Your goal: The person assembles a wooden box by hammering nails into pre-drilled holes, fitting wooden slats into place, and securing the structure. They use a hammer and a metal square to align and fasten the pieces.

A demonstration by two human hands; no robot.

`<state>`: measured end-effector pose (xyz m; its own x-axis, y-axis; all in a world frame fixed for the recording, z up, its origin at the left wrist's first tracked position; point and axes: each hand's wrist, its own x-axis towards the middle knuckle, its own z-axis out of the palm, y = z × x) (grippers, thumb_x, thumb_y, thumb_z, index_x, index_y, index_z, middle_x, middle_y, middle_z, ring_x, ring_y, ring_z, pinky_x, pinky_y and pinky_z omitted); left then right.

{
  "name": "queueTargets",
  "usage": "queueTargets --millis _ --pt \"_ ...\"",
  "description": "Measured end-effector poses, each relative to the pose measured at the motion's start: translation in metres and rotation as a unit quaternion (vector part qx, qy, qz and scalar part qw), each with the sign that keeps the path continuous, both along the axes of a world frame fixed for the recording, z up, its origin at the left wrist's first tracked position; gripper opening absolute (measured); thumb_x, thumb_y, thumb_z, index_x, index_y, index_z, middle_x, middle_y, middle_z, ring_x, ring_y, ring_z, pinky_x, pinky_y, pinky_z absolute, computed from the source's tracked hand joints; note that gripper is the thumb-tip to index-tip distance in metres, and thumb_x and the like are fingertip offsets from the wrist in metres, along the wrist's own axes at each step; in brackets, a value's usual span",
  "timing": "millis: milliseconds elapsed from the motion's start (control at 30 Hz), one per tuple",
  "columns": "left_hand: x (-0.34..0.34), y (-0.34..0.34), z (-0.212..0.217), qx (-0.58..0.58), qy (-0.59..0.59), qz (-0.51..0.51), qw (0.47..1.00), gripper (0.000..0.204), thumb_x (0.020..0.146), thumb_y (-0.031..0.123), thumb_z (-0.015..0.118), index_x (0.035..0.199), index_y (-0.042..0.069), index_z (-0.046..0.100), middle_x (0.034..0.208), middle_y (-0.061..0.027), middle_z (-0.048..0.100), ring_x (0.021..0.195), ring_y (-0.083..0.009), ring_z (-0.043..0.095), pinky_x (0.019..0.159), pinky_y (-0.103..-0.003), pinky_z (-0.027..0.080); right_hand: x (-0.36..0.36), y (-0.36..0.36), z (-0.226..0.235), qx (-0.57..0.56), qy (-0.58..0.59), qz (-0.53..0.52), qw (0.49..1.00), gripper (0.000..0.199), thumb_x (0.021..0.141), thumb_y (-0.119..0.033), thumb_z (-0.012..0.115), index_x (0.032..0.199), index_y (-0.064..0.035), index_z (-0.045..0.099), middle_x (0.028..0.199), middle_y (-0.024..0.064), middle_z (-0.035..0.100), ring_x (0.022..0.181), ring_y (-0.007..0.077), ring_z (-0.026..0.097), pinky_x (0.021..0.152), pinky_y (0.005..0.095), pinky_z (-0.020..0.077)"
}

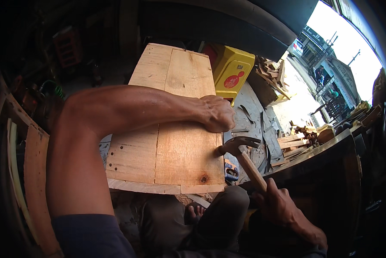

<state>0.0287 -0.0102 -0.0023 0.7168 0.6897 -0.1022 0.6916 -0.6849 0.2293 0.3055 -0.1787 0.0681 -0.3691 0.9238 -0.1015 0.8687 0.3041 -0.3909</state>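
A wide panel of joined wooden boards [171,129] lies flat in front of me. My left hand [217,113] reaches across it and is clenched at its right edge, seemingly pinching something small that I cannot make out. My right hand [279,202] grips the wooden handle of a claw hammer [240,148]. The hammer's metal head sits just beside the panel's right edge, below my left fist. My knee and bare foot [196,211] show under the panel's near edge.
A yellow plastic container [233,71] stands behind the panel. Offcuts of wood [294,144] are piled to the right, more scraps [272,71] farther back. A dark workbench edge [317,150] runs along the right. Curved boards [33,172] lean at the left.
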Motion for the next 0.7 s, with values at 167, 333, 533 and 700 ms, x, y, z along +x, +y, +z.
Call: queueTargets --millis 167,333,533,700 --pt "-0.023 0.000 -0.007 0.002 0.019 0.046 0.999 0.043 0.087 0.030 0.049 0.094 -0.004 0.074 0.101 -0.0261 0.071 0.097 -0.0386 0.069 0.089 -0.046 0.052 -0.009 0.000 0.013 0.088 -0.010 0.047 0.995 0.038 0.103 -0.044 0.057 0.101 -0.0060 0.051 0.065 0.0042 0.058 0.045 0.0149 0.052 0.045 0.0325 0.0430" --pt "-0.006 0.021 -0.030 0.152 -0.102 -0.082 0.980 0.028 0.084 0.020 0.054 0.065 0.003 0.065 0.064 -0.0196 0.063 0.057 -0.0342 0.061 0.065 -0.047 0.053 -0.034 -0.017 0.010 -0.030 -0.265 0.043 0.963 0.036 0.104 -0.036 0.057 0.096 -0.0034 0.047 0.062 0.0020 0.051 0.051 0.0197 0.059 0.048 0.0353 0.0544" --pt "-0.010 0.002 0.001 0.005 -0.016 0.012 1.000 0.042 0.089 0.032 0.050 0.090 -0.002 0.075 0.099 -0.0262 0.072 0.096 -0.0392 0.069 0.087 -0.046 0.053 -0.023 -0.016 0.018 0.010 0.044 -0.011 0.999 0.041 0.101 -0.038 0.062 0.094 -0.0007 0.046 0.064 0.0243 0.062 0.061 0.0464 0.066 0.052 0.0494 0.0518" --pt "-0.030 0.000 -0.001 -0.022 0.030 0.073 0.997 0.043 0.090 0.032 0.050 0.090 -0.002 0.075 0.099 -0.0262 0.072 0.095 -0.0393 0.069 0.087 -0.046 0.052 -0.023 0.016 0.004 0.018 -0.086 0.091 0.992 0.042 0.100 -0.039 0.063 0.091 -0.0015 0.046 0.065 0.0255 0.061 0.056 0.0445 0.066 0.047 0.0451 0.0494"
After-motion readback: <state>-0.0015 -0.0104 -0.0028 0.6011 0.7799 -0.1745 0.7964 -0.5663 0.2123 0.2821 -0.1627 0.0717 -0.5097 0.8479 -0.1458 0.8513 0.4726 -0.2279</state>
